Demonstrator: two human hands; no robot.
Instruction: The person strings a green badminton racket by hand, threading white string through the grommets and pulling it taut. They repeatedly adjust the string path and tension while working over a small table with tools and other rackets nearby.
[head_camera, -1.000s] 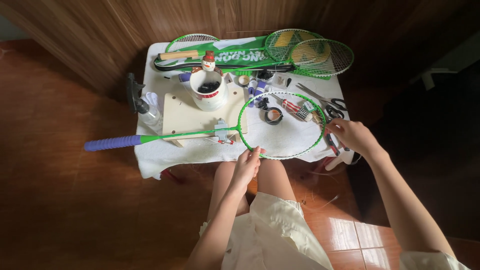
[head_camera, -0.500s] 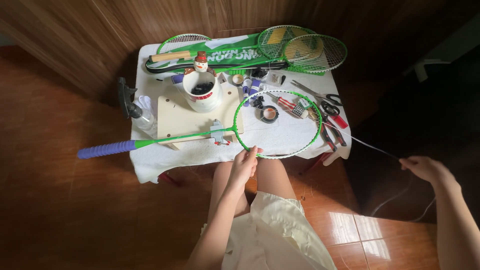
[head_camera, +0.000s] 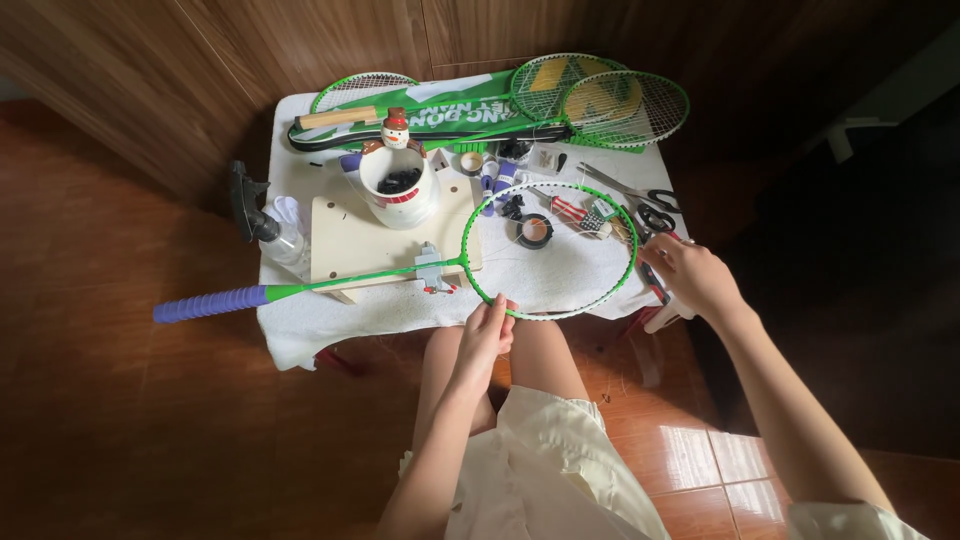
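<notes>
Your left hand (head_camera: 487, 330) pinches green badminton racket (head_camera: 520, 250) frame's near rim; right hand (head_camera: 690, 277) grips frame's right edge on tabletop (head_camera: 330, 310).

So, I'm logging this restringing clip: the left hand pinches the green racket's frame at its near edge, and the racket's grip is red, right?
Not quite. The left hand does pinch the near edge of the green racket frame, but the grip is blue-purple, not red. The head view shows it jutting past the table's left edge.

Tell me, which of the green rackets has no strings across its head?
The racket with the purple grip, nearest the person, whose left hand pinches its frame. The rackets at the table's back are strung.
</notes>
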